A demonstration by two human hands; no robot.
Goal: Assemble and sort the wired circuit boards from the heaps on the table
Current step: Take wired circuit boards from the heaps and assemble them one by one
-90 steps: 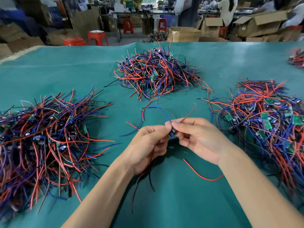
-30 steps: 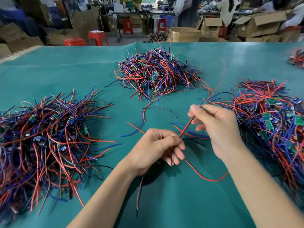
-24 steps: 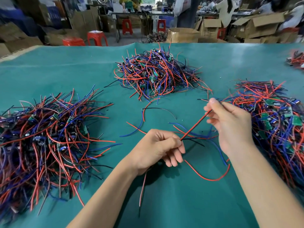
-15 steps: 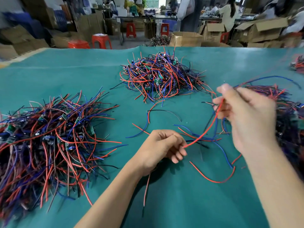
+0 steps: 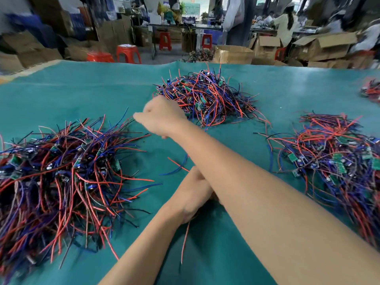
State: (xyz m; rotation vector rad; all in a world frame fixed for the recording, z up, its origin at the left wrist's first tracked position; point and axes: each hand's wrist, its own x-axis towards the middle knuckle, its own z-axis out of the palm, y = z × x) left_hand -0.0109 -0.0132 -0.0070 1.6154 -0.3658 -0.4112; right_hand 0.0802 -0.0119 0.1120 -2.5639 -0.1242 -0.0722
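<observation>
Three heaps of red, blue and black wires with small green circuit boards lie on the green cloth: a left heap (image 5: 61, 171), a back heap (image 5: 205, 99) and a right heap (image 5: 333, 157). My right hand (image 5: 162, 118) is stretched out across to the left and hovers, blurred, between the left and back heaps; its grip is unclear. My left hand (image 5: 191, 194) rests on the cloth near me, half hidden under my right forearm. It grips a wired piece whose pale red wire (image 5: 185, 243) trails toward me.
Loose red and blue wires (image 5: 176, 165) lie on the cloth between the heaps. A small further heap (image 5: 372, 91) sits at the far right edge. Beyond the table's far edge are cardboard boxes (image 5: 232, 54), red stools (image 5: 127, 53) and people working.
My right hand, which had pulled a red wire up to the right, has swung across over my left hand to the far left. The camera has tilted up. My left hand has stayed put.
</observation>
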